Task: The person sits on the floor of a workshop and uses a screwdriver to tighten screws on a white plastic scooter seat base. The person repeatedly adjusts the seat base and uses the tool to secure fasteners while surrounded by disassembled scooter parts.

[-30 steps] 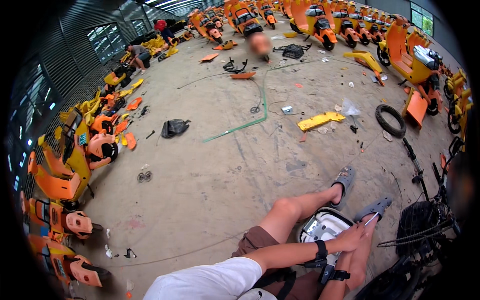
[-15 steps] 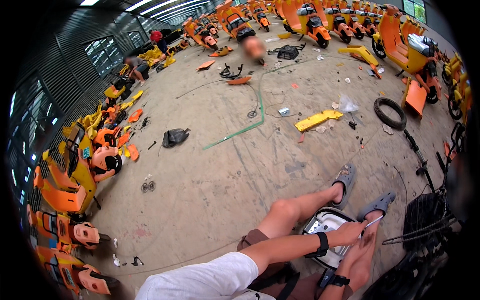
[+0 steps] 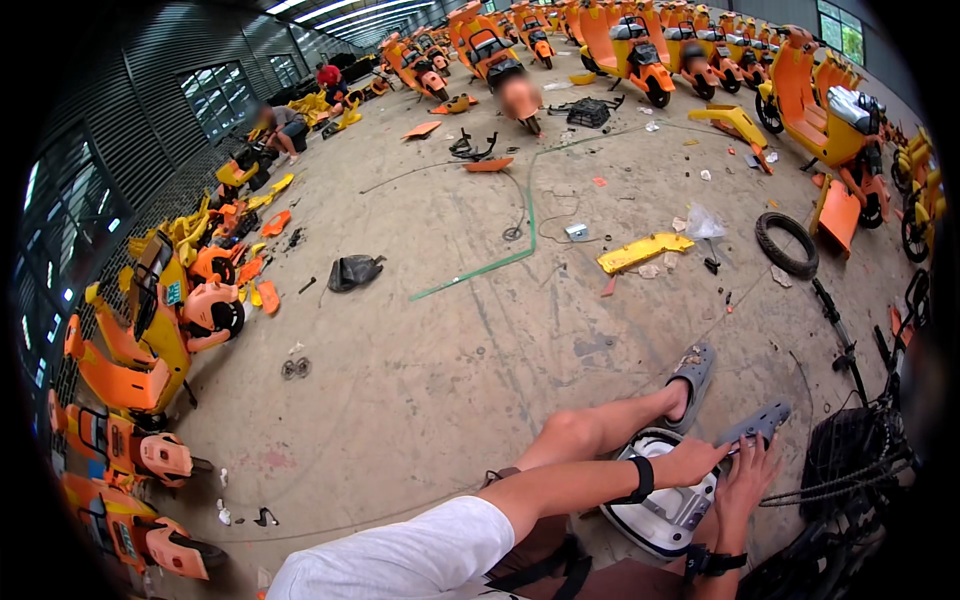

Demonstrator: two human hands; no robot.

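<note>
My left hand (image 3: pixel 693 463) is closed over the white housing, its fingertips meeting near my right hand. A thin metal tool shows only as a small glint (image 3: pixel 734 447) at those fingertips; most of it is hidden. My right hand (image 3: pixel 742 486) is raised beside it with fingers stretched and apart, close to the tool's end. Between my bent legs lies a rounded white housing (image 3: pixel 630 514) with a grey recessed panel. My left forearm crosses above it. Grey clogs (image 3: pixel 757 424) are on my feet, just beyond the hands.
A yellow panel (image 3: pixel 645 252), a black tyre (image 3: pixel 786 244) and a black bag (image 3: pixel 355 273) lie on the concrete floor. Orange scooters (image 3: pixel 140 370) line the left, with more at the back. A chain (image 3: pixel 840 486) and black parts are at my right. Two people sit far left.
My right hand has risen from low beside my leg and its fingers have spread. The tool, which pointed outward, is now mostly covered. The white housing sits lower and shows a different face.
</note>
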